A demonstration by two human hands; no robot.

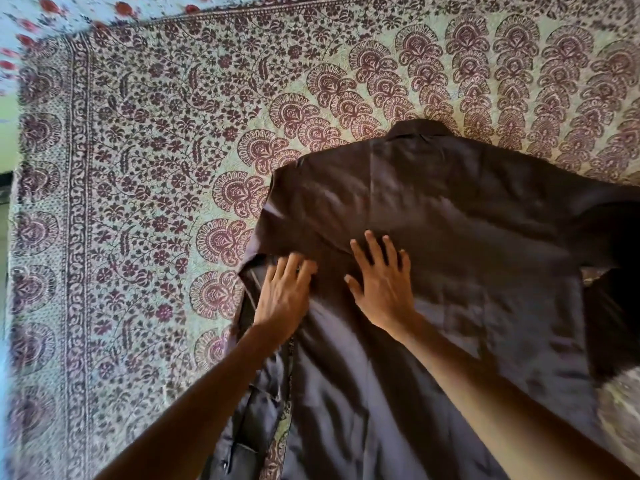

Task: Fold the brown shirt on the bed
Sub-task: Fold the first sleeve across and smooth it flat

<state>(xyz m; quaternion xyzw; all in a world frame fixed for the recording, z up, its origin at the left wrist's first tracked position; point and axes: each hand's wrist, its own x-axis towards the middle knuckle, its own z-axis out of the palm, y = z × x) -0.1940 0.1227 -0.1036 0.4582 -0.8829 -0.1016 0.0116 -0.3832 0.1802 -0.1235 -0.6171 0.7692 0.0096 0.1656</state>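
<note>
Brown cloth fills the near right of my view: the brown shirt point(467, 237) lies back-up and spread flat on the bed point(138, 168), whose cover is printed with maroon flowers and fan shapes. Its collar point(420, 128) points to the far side and one sleeve point(609, 230) runs off to the right. The left edge is turned in over the back, with the button strip point(242, 427) showing along the near left. The left hand point(284, 296) rests on that turned-in edge; it is blurred, but I read the fingers as stretched out on the cloth, not closed round it. The right hand point(384, 285) lies just beside it, nearer the shirt's middle, palm down, fingers spread wide and pressed flat, holding nothing. A pale sheet with red flowers point(52, 15) shows at the far left corner.
</note>
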